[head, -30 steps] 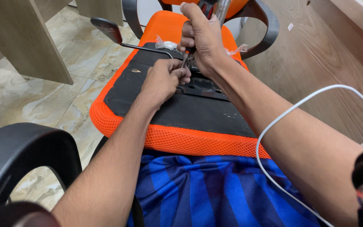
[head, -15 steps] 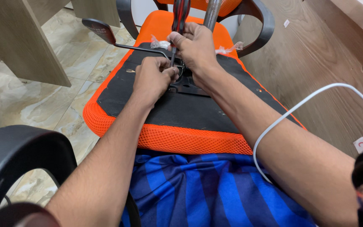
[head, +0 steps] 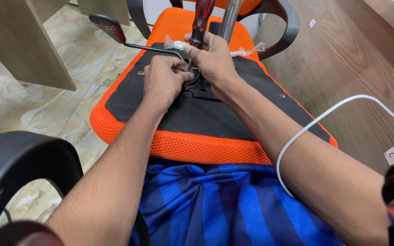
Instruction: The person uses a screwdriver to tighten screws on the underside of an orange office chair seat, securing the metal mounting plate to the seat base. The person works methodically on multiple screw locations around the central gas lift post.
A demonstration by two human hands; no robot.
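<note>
Head view looks down on an upturned office chair seat (head: 192,114) lying across the person's lap, black underside up, with an orange mesh rim around it. At its middle the right hand (head: 215,59) is wrapped around the lower shaft of a screwdriver (head: 202,20) with a red and black handle; the tool stands nearly upright, its handle rising past the top edge and its tip pressed down into the black metal mounting plate (head: 201,89) bolted to the seat. Whether the tip sits in a screw cannot be told, since fingers cover that spot. The left hand (head: 163,82) is curled tight just beside the right one, fingertips pinching at the plate close to the screwdriver tip; what it pinches is too small to make out.

Just behind the right hand a grey metal gas-lift column (head: 230,18) rises from the plate. A thin metal lever (head: 133,38) with a black paddle end runs from the plate out to the left over the seat rim. Scraps of clear plastic wrap (head: 251,49) lie on either side of the hands. A white cable (head: 324,114) arcs over the right forearm. Blue striped cloth (head: 224,205) covers the lap below the seat. A black armrest (head: 19,159) curves at lower left, above a tiled floor (head: 37,109); a wooden floor (head: 352,68) lies to the right.
</note>
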